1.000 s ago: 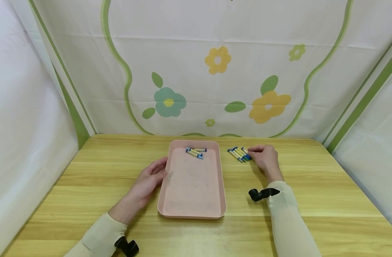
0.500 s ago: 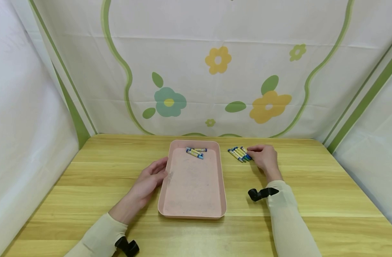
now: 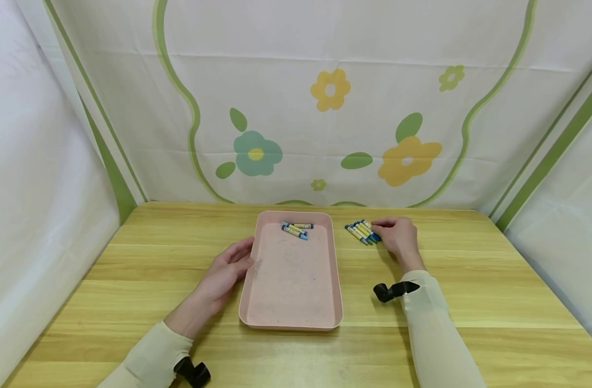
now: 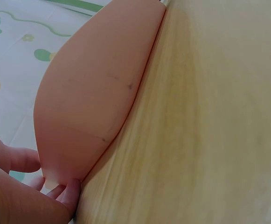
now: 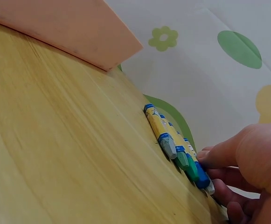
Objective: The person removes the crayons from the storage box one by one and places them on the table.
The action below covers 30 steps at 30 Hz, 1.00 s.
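Note:
Fingertips of my right hand pinch the rightmost crayon of a short row. Several yellow-wrapped crayons with blue bands lie there side by side, slanted, on the table. Grey, green and blue tips show in the right wrist view; the fingers partly cover the end crayon. A shallow pink tray stands left of the row. Inside it, near the far end, are 3 crayons, one lying crosswise. My left hand rests with loosely extended fingers against the tray's left wall.
The wooden table reaches back to a white curtain printed with flowers, and more cloth hangs at both sides. Black wrist mounts are strapped over the pale sleeves.
The rightmost crayon has shifted slightly left, up against the others in the row, with my right hand moving along. My left hand and the tray stay in place.

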Motion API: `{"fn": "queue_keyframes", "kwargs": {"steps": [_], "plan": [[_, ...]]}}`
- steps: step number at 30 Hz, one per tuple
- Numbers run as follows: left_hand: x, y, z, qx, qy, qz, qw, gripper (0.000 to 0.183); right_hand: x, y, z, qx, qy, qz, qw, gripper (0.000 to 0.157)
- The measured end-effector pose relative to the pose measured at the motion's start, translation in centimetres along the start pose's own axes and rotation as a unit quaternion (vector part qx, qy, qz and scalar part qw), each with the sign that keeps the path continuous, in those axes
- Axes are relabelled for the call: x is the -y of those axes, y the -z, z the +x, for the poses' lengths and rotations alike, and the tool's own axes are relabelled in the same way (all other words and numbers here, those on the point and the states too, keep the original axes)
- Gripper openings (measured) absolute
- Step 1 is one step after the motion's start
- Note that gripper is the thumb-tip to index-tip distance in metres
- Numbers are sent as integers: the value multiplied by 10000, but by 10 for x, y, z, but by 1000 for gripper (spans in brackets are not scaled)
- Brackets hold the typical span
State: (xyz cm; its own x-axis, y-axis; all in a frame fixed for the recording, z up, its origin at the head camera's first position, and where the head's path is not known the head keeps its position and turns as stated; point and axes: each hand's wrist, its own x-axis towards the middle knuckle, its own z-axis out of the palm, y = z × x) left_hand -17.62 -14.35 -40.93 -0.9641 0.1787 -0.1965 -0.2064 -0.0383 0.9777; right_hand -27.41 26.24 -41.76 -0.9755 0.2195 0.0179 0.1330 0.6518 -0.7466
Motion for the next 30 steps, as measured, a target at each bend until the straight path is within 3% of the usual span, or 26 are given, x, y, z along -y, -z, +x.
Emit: {"fn": "queue_keyframes", "kwargs": {"steps": [12, 16, 23, 30], "plan": [[1, 1, 1, 1, -24, -19, 10000, 59, 7, 3, -1, 106, 62, 191, 9997, 30], [0, 0, 0, -2, -21, -13, 10000, 59, 17, 8, -5, 317, -17, 476, 9984, 34], [0, 0, 0, -2, 2, 14, 10000, 59, 38, 10, -8, 1, 409, 421, 9983, 35], [0, 1, 0, 10, -12, 0, 10000, 59, 59, 10, -16, 53, 499, 764, 9958, 33]]}}
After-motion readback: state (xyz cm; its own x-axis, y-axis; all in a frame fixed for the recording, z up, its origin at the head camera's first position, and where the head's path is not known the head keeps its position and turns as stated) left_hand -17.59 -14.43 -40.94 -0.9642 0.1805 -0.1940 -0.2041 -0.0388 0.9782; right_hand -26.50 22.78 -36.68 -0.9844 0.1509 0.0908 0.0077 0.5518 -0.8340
